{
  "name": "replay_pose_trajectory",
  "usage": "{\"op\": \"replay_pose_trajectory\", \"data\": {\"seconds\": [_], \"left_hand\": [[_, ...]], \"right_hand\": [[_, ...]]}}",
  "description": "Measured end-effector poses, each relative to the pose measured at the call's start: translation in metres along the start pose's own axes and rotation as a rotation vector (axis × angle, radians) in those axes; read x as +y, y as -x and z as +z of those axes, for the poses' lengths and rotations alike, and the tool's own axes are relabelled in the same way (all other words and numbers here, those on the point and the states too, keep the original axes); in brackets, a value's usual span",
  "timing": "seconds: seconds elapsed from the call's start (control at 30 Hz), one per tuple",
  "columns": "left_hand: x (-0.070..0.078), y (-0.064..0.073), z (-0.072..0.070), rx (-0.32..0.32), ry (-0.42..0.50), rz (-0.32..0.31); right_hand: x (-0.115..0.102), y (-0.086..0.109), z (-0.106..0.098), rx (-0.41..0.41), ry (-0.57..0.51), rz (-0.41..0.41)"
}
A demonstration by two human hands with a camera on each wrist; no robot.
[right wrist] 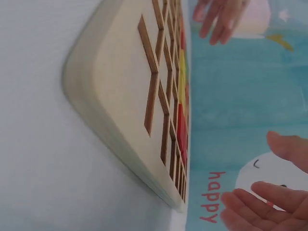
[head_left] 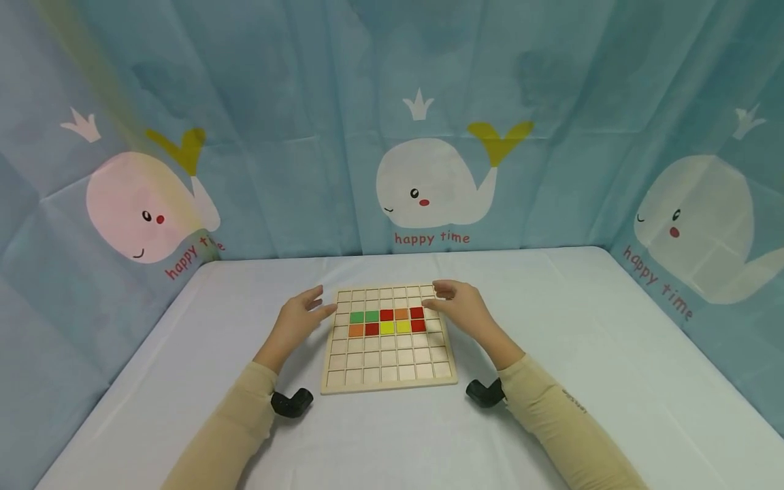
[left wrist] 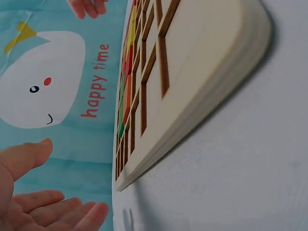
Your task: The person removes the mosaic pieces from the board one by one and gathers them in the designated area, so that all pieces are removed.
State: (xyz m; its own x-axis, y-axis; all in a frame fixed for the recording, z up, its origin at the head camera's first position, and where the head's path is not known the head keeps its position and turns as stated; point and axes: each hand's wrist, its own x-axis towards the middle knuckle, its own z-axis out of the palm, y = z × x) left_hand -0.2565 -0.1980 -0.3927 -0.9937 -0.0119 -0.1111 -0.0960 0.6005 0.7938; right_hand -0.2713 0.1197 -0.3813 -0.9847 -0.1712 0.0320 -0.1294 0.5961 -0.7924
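Note:
A square wooden grid board (head_left: 388, 389) lies flat on the white table in the head view. Two rows of coloured square tiles (head_left: 387, 327) in green, red, orange and yellow sit in its cells. At the board's upper left side is my left hand (head_left: 296, 320), its fingers loosely extended and nothing in it. My right hand (head_left: 463, 309) is over the upper right corner, fingers relaxed, also holding nothing. In the left wrist view the left hand (left wrist: 53, 209) appears apart from the board (left wrist: 202, 77). The right wrist view shows the right hand (right wrist: 269, 204) beside the board's far end.
White cloth (head_left: 551, 327) covers the table. Blue curtains (head_left: 294, 136) with whale prints stand behind it and on both sides. A black curved piece is strapped at each wrist, one at the left (head_left: 292, 403) and one at the right (head_left: 485, 393).

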Motion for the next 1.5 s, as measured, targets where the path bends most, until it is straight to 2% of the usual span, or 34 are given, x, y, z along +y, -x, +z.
{"op": "replay_pose_trajectory", "data": {"seconds": [0.23,0.43,0.6,0.77,0.97,1.33,1.5], "left_hand": [[-0.003,0.002,0.002,-0.005,0.085,-0.037],[-0.008,0.002,0.004,-0.016,0.105,-0.044],[-0.012,0.001,0.006,-0.027,0.133,-0.066],[-0.013,0.002,0.007,-0.016,0.12,-0.083],[-0.013,0.002,0.009,-0.04,0.089,-0.097],[-0.014,-0.004,0.01,-0.036,0.07,-0.089],[-0.017,-0.006,0.012,-0.025,0.034,-0.085]], "right_hand": [[-0.001,-0.005,0.003,0.003,-0.038,0.069],[-0.001,-0.011,0.008,-0.016,-0.093,0.159],[0.001,-0.014,0.012,-0.029,-0.151,0.19],[0.005,-0.018,0.014,-0.05,-0.147,0.191],[0.005,-0.019,0.014,-0.075,-0.135,0.178],[0.002,-0.024,0.016,-0.109,-0.143,0.241],[0.001,-0.025,0.017,-0.124,-0.123,0.252]]}}
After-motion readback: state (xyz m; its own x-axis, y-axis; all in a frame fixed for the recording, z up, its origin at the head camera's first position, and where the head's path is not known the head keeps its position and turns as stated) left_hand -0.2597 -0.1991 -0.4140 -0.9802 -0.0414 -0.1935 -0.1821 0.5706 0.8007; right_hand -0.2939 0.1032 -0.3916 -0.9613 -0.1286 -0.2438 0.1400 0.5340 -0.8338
